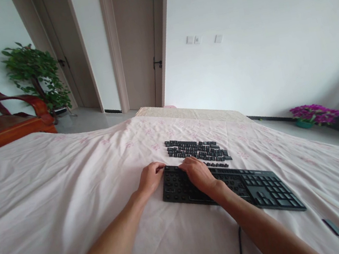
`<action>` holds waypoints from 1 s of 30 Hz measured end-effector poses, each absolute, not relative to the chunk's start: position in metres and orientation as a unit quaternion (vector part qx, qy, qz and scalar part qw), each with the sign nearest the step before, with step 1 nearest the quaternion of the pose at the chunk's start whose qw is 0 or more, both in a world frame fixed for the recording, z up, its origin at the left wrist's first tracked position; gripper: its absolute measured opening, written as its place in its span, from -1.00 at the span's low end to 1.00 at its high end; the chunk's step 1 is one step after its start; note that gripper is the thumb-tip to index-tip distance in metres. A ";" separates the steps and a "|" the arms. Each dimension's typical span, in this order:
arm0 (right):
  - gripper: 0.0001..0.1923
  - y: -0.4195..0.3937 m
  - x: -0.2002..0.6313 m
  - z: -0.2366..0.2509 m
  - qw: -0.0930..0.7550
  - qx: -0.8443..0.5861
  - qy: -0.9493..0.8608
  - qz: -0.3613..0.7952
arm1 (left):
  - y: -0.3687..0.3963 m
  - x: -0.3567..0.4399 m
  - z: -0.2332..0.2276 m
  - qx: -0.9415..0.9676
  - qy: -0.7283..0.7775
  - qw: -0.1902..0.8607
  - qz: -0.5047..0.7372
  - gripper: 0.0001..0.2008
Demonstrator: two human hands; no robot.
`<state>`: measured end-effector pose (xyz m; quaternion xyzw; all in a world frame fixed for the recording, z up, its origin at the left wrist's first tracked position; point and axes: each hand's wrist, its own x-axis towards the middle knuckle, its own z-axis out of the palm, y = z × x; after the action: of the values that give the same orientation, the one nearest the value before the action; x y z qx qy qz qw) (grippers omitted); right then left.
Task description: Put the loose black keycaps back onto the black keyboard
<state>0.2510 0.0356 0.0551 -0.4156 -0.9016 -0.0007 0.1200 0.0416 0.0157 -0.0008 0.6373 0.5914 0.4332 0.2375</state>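
A black keyboard (263, 191) lies on a table under a pale pink flowered cloth (70, 190). The left part of the keyboard has bare switch sockets; its right part still carries keycaps. Beyond it, loose black keycaps (197, 149) lie set out in rows. My left hand (150, 178) rests curled at the keyboard's far left corner. My right hand (198, 174) lies over the keyboard's upper left area, fingertips at its far edge. Whether either hand pinches a keycap is hidden.
The keyboard's cable (240, 246) runs toward me off the front edge. A small dark flat object (333, 227) lies at the near right. A red wooden chair (1, 121) and a potted plant (37, 75) stand at the left, purple flowers (314, 115) at the right.
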 end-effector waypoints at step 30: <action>-0.47 0.047 0.281 0.050 0.169 -0.471 -0.865 0.020 | 0.015 0.042 -0.001 0.643 0.602 0.224 0.418 -0.75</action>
<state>0.2809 0.0467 0.0503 -0.4713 -0.8654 0.0198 0.1693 0.0419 0.0147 -0.0013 0.6427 0.6018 0.4178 0.2242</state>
